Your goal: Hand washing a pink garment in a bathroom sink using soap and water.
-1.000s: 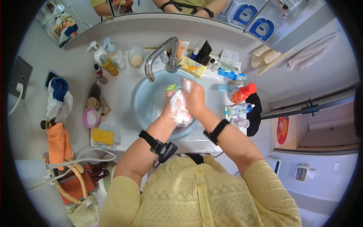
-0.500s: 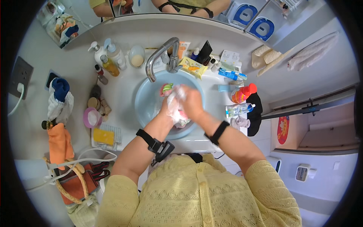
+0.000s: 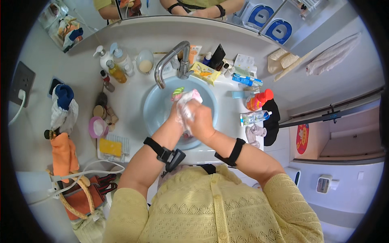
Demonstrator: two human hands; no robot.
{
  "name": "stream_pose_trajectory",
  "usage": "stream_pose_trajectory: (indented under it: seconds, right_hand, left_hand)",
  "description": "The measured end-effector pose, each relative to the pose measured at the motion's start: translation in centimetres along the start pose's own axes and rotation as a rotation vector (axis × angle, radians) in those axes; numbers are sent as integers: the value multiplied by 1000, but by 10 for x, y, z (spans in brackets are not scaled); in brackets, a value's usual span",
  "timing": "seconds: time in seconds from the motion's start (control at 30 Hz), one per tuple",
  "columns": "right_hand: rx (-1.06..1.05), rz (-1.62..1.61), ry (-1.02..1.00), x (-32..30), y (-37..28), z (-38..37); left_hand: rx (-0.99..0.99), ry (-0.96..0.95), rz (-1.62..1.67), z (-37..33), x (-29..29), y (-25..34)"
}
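Over a light-blue basin [image 3: 152, 107], both of my hands are closed on a wet, soapy cloth [image 3: 193, 96], white and pink with a green-striped bit at its far left end. White lather coats it, and whether it is a sock or another small garment I cannot make out. My left hand [image 3: 177, 114] has the cloth bunched over its fingers, which are mostly hidden. Pressed against it from the right, my right hand [image 3: 202, 120] grips the near part with curled fingers. A little pink fabric shows below the hands in the basin.
A chrome faucet [image 3: 161, 73] arches over the basin's far rim. Pump bottles [image 3: 121, 60] stand back left; a yellow packet [image 3: 205, 73] lies behind the basin. To the right are a red bottle [image 3: 259, 100] and a toothpaste tube [image 3: 254, 118]. A yellow soap bar [image 3: 110, 147] sits left.
My right hand has slid down and nearer along the cloth, uncovering its pink and white far end. The left hand stays nearly in place.
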State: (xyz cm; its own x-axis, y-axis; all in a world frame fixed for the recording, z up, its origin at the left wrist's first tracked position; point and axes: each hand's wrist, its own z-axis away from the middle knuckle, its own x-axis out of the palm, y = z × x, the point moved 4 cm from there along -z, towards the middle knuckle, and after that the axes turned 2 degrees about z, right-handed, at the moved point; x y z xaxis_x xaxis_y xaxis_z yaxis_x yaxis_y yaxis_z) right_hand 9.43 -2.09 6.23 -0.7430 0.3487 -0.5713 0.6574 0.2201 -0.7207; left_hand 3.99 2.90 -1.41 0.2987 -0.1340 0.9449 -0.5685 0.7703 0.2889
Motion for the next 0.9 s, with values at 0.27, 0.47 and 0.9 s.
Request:
stream_pose_trajectory:
  seconds: [0.27, 0.47, 0.9]
  right_hand:
    - [56, 114, 40, 3, 21, -2]
    - [299, 141, -60, -12, 50, -32]
    - [-123, 69, 75, -3, 1, -5]
  left_hand:
    - [-33, 147, 31, -6, 14, -16]
    - [-252, -133, 100, -11, -19, -24]
    - [-20, -31, 150, -10, -4, -8]
